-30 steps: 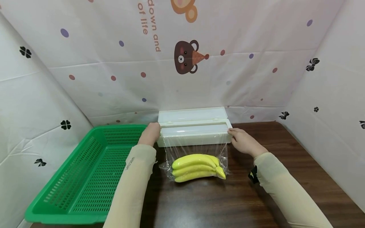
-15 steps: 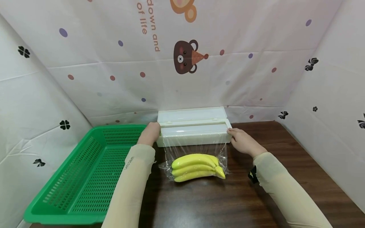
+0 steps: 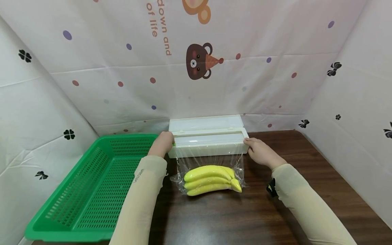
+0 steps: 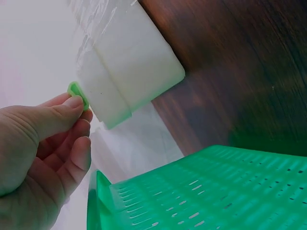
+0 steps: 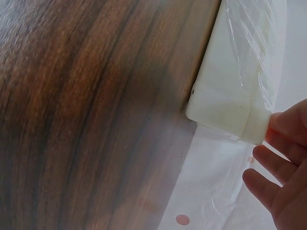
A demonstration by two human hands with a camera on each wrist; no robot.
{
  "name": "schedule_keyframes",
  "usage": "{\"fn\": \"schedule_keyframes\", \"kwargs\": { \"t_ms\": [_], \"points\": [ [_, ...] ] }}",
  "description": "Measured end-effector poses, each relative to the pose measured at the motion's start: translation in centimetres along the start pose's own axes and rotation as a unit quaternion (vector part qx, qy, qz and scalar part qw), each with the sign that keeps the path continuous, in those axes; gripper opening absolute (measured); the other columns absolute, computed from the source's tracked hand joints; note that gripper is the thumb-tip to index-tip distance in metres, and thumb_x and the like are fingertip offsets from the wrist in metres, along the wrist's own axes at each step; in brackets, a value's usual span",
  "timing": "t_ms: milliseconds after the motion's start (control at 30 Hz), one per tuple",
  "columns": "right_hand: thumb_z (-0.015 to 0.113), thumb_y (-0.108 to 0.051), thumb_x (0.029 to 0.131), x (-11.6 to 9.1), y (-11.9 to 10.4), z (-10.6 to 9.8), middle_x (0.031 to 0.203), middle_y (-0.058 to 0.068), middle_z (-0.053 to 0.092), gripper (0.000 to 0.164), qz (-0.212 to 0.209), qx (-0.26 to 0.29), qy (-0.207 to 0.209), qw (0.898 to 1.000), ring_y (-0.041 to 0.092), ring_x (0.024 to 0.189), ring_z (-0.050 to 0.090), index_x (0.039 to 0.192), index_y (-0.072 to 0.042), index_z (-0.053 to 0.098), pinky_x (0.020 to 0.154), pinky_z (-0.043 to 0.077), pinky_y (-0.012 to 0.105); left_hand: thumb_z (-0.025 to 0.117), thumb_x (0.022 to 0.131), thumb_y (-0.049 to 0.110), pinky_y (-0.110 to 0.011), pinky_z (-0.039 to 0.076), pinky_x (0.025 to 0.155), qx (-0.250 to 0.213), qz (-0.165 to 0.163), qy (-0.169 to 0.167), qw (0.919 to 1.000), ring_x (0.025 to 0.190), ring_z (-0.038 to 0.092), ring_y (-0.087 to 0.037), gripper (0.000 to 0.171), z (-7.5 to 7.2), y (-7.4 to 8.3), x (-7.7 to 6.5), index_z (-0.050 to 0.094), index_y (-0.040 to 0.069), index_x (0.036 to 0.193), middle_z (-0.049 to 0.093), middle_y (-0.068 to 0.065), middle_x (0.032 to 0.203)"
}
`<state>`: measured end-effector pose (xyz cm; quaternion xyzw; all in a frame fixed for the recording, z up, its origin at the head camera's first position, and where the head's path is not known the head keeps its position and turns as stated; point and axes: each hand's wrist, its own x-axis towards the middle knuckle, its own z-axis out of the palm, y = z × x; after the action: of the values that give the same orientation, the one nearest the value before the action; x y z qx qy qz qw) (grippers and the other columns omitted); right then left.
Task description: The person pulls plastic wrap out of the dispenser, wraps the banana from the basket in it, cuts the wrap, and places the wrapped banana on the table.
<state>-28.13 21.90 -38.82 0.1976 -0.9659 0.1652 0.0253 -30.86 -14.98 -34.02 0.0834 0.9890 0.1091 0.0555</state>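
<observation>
A white plastic-wrap dispenser (image 3: 196, 152) lies on the table with its lid (image 3: 206, 123) raised against the wall sheet. Clear plastic wrap (image 3: 211, 159) runs from its front edge down over a bunch of yellow bananas (image 3: 208, 180). At the dispenser's left end, my left hand (image 3: 160, 144) pinches a small green slide cutter (image 4: 78, 96) between thumb and index finger, as the left wrist view shows. My right hand (image 3: 263, 153) grips the dispenser's right end; in the right wrist view its thumb and index finger are at the corner, with other fingers apart from it.
A green slotted basket (image 3: 70, 234) stands left of the dispenser, beneath my left forearm. Printed white sheets (image 3: 263, 88) hang behind and on both sides. The dark wooden table (image 3: 232, 221) extends in front of the bananas and to the right.
My left hand has shifted very slightly to the right along the dispenser's end, and a bit of green now shows beside it. The right hand, wrap and bananas stay put.
</observation>
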Motion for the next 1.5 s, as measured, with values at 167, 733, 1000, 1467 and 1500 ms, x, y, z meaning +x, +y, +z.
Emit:
{"fn": "schedule_keyframes", "kwargs": {
  "t_ms": [167, 733, 1000, 1467, 1500],
  "points": [
    [0.039, -0.003, 0.093, 0.0, -0.1, 0.0, 0.142, 0.027, 0.04, 0.044, -0.002, -0.002, 0.004, 1.0, 0.044, 0.133, 0.035, 0.136, 0.008, 0.044, 0.107, 0.03, 0.055, 0.045, 0.09, -0.013, -0.038, 0.052, 0.086, -0.01, -0.002, -0.002, 0.9999, 0.113, 0.059, -0.029, 0.035, 0.0, 0.1, -0.2, 0.07, 0.002, 0.11, 0.064, -0.015, 0.12],
    [0.041, -0.002, 0.093, 0.0, -0.1, 0.2, 0.142, 0.027, 0.04, 0.044, -0.001, 0.002, 0.006, 1.0, 0.043, 0.132, 0.036, 0.136, 0.009, 0.043, 0.106, 0.032, 0.055, 0.048, 0.09, -0.011, -0.031, 0.046, 0.07, 0.001, -0.004, -0.011, 0.9999, 0.086, 0.056, -0.017, 0.029, 0.2, 1.0, 0.1, 0.071, 0.003, 0.1, 0.066, -0.012, 0.117],
    [0.041, -0.002, 0.092, 0.0, 0.0, 0.3, 0.142, 0.028, 0.041, 0.044, -0.004, 0.006, 0.008, 1.0, 0.043, 0.132, 0.036, 0.135, 0.009, 0.044, 0.107, 0.031, 0.055, 0.049, 0.089, -0.01, -0.035, 0.052, 0.083, 0.022, -0.002, -0.013, 0.9997, 0.101, 0.06, -0.022, 0.029, 0.4, 1.3, 0.4, 0.071, 0.003, 0.103, 0.066, -0.012, 0.116],
    [0.04, -0.001, 0.093, -0.1, 0.0, 0.4, 0.143, 0.029, 0.038, 0.044, -0.002, 0.023, 0.002, 1.0, 0.045, 0.132, 0.034, 0.136, 0.01, 0.042, 0.103, 0.035, 0.056, 0.045, 0.089, -0.013, -0.035, 0.051, 0.087, 0.014, 0.007, -0.022, 0.9996, 0.119, 0.055, -0.028, 0.038, 0.4, 1.6, 0.5, 0.068, 0.004, 0.113, 0.063, -0.012, 0.123],
    [0.04, -0.002, 0.093, -0.1, 0.0, 0.3, 0.144, 0.029, 0.037, 0.044, -0.002, 0.023, 0.001, 1.0, 0.045, 0.133, 0.034, 0.136, 0.01, 0.042, 0.102, 0.036, 0.056, 0.045, 0.089, -0.013, -0.034, 0.051, 0.087, 0.013, 0.007, -0.022, 0.9997, 0.118, 0.055, -0.027, 0.037, 0.4, 1.6, 0.6, 0.068, 0.004, 0.113, 0.063, -0.012, 0.123]
  ]
}}
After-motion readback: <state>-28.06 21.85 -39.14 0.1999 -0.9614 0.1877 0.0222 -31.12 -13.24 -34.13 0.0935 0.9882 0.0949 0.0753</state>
